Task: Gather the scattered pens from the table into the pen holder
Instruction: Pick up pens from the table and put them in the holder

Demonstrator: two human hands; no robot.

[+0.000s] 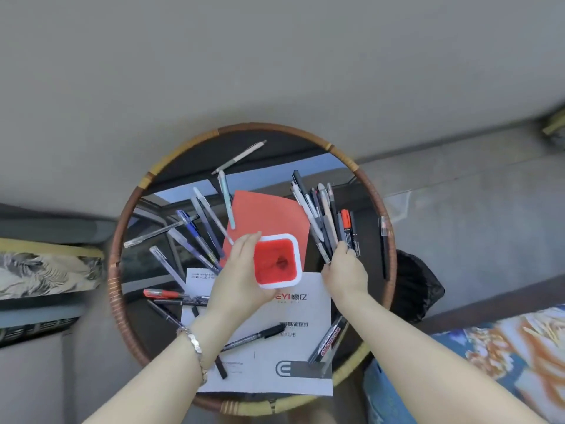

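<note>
We are looking straight down on a round table (128,289) with a woven rim and a glossy dark top. Our left hand (241,276) wraps around the side of the pen holder (277,261), a red square cup with a white rim, holding it upright above a white printed sheet (275,356); the cup looks empty inside. A red sheet of paper (269,215) lies just beyond the cup. A bracelet (195,347) sits on our left wrist.

Our right hand (345,270) is closed around the near ends of a bundle of pens (321,215), which fans away from us to the right of the cup; a red-capped marker (347,224) is in the bundle or just beside it, and we cannot tell which.

More pens (195,231) lie scattered to the left of the cup, a red pen (162,293) rests near the left edge of the white sheet, a black pen (256,336) lies across the sheet, and markers (327,341) sit at its right edge. One pale pen (241,156) lies at the far side.
</note>
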